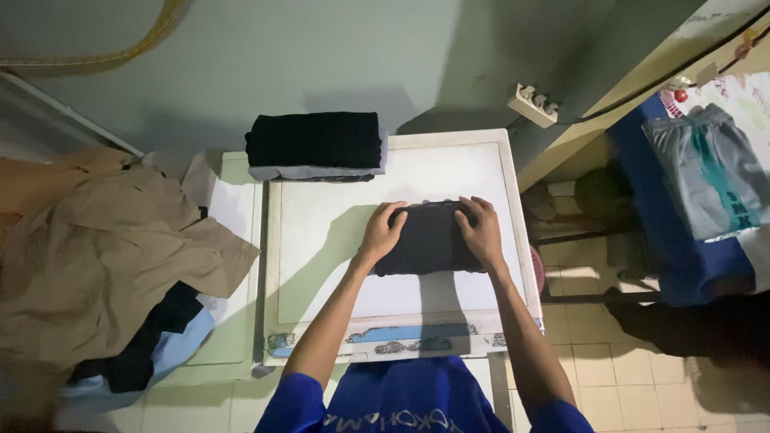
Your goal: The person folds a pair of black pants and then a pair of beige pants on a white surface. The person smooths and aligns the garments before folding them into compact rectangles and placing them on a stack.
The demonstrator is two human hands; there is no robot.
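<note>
A small folded black cloth garment [427,239] lies flat near the middle of a white square-topped table [321,240] with chipped paint along its near edge. The garment looks already brought down to a compact rectangle, so the folding of this piece appears nearly done. The left hand [383,228] presses on the garment's left end and the right hand [483,231] on its right end, fingers curled over the far edge and gripping the fabric, palms down. Both bare forearms reach forward from blue short sleeves [417,401], elbows spread wide and wrists drawn in toward each other. At the table's far left corner sits a finished stack of folded dark clothes [314,144] on a pale folded piece. Left of the table, a heap of unfolded tan and dark clothing [104,256] is spread over a lower surface, seemingly work left to do. Right of the table, beyond a tiled floor [593,369], grey shorts [706,172] lie on a blue surface.
</note>
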